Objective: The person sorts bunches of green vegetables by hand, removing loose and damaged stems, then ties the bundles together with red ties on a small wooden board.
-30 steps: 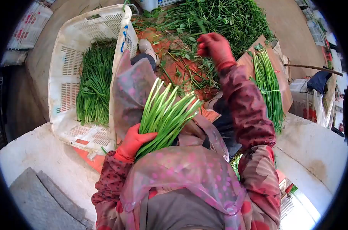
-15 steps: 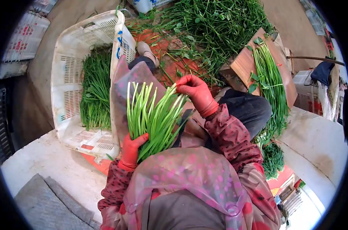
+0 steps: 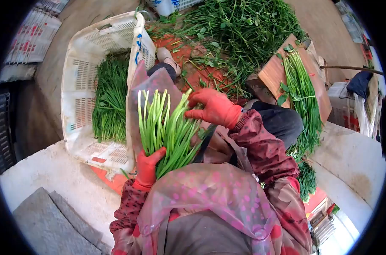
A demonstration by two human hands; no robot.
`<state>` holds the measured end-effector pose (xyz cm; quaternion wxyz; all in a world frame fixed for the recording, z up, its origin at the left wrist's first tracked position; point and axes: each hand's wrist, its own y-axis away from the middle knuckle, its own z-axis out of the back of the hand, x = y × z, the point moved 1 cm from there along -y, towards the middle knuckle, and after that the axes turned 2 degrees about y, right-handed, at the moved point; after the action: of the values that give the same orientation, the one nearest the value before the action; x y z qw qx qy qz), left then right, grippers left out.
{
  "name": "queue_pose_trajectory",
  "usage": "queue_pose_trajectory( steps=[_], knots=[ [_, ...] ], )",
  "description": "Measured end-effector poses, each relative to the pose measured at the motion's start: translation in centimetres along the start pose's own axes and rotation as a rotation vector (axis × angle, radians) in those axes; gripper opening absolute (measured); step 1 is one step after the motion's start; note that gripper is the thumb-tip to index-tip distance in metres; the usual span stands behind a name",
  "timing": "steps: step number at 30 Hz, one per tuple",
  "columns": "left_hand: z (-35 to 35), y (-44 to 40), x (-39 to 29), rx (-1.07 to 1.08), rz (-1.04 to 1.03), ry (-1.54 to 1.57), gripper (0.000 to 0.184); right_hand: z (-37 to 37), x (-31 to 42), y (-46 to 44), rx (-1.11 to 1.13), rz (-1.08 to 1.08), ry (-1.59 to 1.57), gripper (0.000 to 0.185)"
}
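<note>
Bundle of green stalks (image 3: 169,131), one, loose, no tie visible: centre of the frame, above the person's lap, pale ends pointing to the top of the frame, leafy ends running down toward the apron (image 3: 214,182).

Left hand (image 3: 147,169), red-gloved: at the bundle's lower left, fingers wrapped round it, thumb across the front; a closed, full hold.

Right hand (image 3: 214,108), red-gloved: at the bundle's upper right, beside the pale ends, fingers bent, thumb and forefinger part-way apart; whether a stalk is pinched between them cannot be told.

Change noted: a second ago the right hand was raised away from the bundle, toward the top of the frame; it then came to the stalk tips and now sits slightly lower along their right edge. The left hand has kept its hold. Judged from this, the left supports while the right deals with single stalks.

Surroundings: white crate (image 3: 83,72), left of frame, with green stalks lying inside; large heap of greens (image 3: 248,29), top centre to right; wooden board (image 3: 270,77), right of centre, bearing a tied bunch (image 3: 301,80) with a pale band; shoe (image 3: 167,59), upper centre, beside the crate.
</note>
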<state>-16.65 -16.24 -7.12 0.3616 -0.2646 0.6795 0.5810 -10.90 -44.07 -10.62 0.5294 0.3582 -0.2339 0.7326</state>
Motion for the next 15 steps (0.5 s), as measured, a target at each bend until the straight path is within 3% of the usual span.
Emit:
queue_pose_trajectory(
  steps=[3, 11, 13, 15],
  knots=[
    [0.2, 0.2, 0.0, -0.012, 0.004, 0.044, 0.026, -1.2, -1.2, 0.7, 0.004, -0.005, -0.098, 0.023],
    [0.5, -0.3, 0.2, 0.008, 0.104, 0.171, 0.027, -0.1, -1.0, 1.6, -0.174, -0.024, 0.012, 0.012],
    [0.5, -0.2, 0.1, 0.012, 0.117, 0.203, 0.028, 0.1, -0.5, 1.5, -0.156, -0.139, -0.158, 0.018],
    [0.6, -0.2, 0.1, 0.015, 0.127, 0.237, 0.028, 0.3, -0.6, 1.4, -0.164, -0.329, -0.63, 0.026]
  ],
)
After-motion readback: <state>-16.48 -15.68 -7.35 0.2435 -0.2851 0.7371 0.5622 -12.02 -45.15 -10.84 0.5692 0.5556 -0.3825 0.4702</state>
